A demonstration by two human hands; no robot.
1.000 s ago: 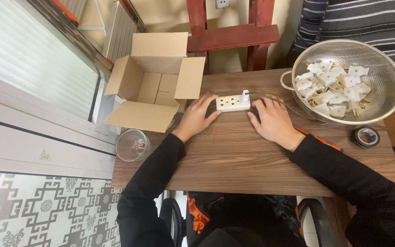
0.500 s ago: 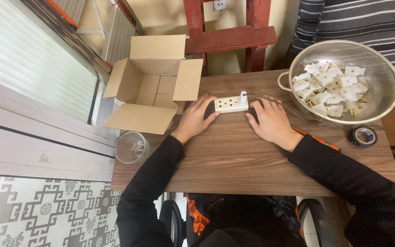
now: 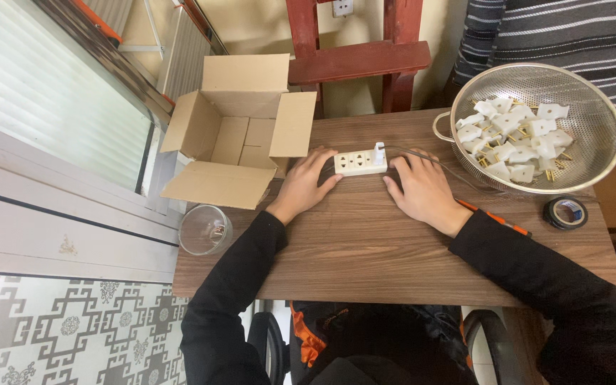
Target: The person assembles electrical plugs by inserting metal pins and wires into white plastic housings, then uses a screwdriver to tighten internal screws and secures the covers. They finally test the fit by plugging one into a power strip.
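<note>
Far left, off the worktop edge: a clear glass jar (image 3: pixel 204 229) with something small inside, contents too small to tell. Beside it, an open cardboard box (image 3: pixel 240 135) sits on the worktop's (image 3: pixel 365 249) left corner, flaps spread, nothing visible inside.

Left hand (image 3: pixel 304 184): palm down on the wood, fingers (image 3: pixel 320 162) loosely spread, tips touching the left end of the white socket strip (image 3: pixel 360 162). Not closed around it; it steadies rather than grips.

Socket strip: lies flat near the worktop's far edge, between the two hands, with a small white plug (image 3: pixel 379 150) standing upright at its right end. A thin wire runs off to the right from there.

Right hand (image 3: pixel 422 189): flat on the worktop, fingers slightly curled, tips just beside the strip's right end. Whether they actually touch it, I cannot tell. It holds nothing.

Change versus the frames a second and half a second ago: essentially none. Hands, strip and plug keep the same places; only the camera view drifts slightly. Judgement: a pause, strip braced from both ends.

Right of the hands: an orange-handled tool (image 3: pixel 497 217) partly under the right sleeve, a metal colander (image 3: pixel 593 150) heaped with white plugs (image 3: pixel 511 139), and a roll of black tape (image 3: pixel 565 212) near the front.
</note>
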